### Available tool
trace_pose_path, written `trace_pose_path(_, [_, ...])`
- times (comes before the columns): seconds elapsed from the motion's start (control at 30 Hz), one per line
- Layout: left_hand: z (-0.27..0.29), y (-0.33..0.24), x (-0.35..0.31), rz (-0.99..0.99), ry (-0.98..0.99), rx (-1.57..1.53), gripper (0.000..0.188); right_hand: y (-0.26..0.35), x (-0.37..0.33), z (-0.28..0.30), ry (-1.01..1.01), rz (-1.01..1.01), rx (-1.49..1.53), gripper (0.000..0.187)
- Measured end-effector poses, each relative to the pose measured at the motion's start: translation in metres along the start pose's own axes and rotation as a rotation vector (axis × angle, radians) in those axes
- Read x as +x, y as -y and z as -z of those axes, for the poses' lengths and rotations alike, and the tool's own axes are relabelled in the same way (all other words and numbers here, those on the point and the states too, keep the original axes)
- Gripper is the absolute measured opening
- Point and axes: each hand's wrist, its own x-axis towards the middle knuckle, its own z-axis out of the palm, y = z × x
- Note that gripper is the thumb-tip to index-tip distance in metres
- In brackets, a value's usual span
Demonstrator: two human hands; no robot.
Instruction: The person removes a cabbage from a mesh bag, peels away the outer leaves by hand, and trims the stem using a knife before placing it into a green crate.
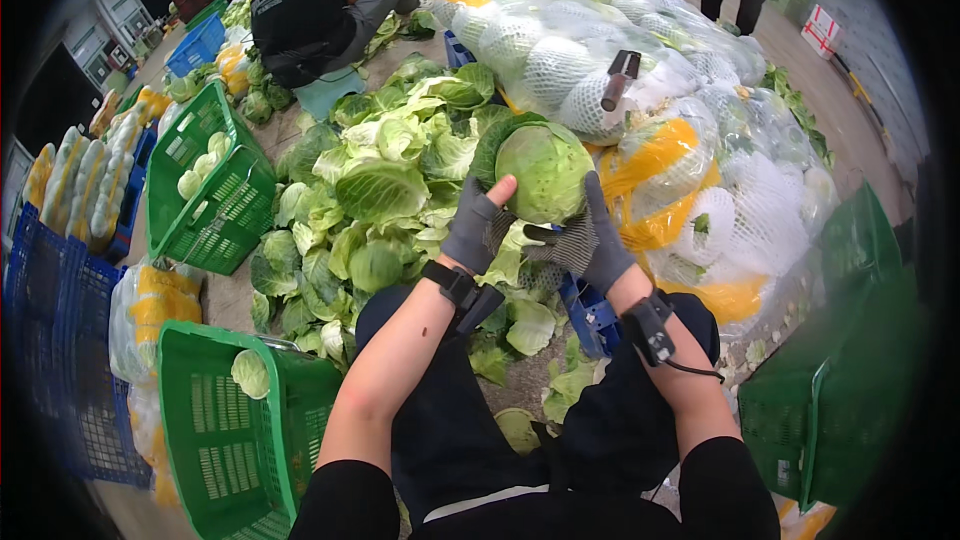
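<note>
A round green cabbage (545,172) is held up in front of me between both hands, with a darker outer leaf standing loose on its left side. My left hand (476,227), in a grey glove with the thumb tip bare, grips its lower left. On its right and underneath, my gloved right hand (585,240) supports it, the striped finger fabric showing below the cabbage. A knife with a dark handle (625,64) lies beyond on the bagged cabbages (560,50), which are wrapped in white foam nets and clear plastic.
Loose cabbage leaves (380,190) heap up ahead and left. Green crates, one near (225,420) and one farther (200,210), hold cabbages. Another green crate (830,390) stands right. Blue crates (70,340) line the left. A seated co-worker (310,0) is ahead.
</note>
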Motion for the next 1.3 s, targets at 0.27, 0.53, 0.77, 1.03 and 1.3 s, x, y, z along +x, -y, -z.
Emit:
trace_pose_path(0.27, [-0.013, 0.020, -0.010, -0.248, -0.086, 0.250, 0.069, 0.027, -0.012, 0.001, 0.122, 0.103, -0.041, 0.066])
trace_pose_path(0.53, [-0.004, 0.022, 0.005, -0.588, -0.308, 0.501, 0.062, 0.011, -0.018, -0.005, 0.152, 0.242, -0.072, 0.060])
trace_pose_path(0.77, [0.030, 0.006, 0.002, -0.030, -0.162, 0.200, 0.029, 0.008, -0.028, 0.014, 0.207, 0.116, -0.200, 0.084])
trace_pose_path(1.03, [0.021, -0.044, 0.007, -0.027, -0.561, -0.367, 0.047, -0.016, -0.009, 0.048, 0.124, 0.279, -0.449, 0.059])
trace_pose_path(1.3, [0.002, -0.019, -0.007, 0.151, 0.087, 0.047, 0.070, 0.005, 0.000, -0.008, 0.035, 0.303, -0.175, 0.051])
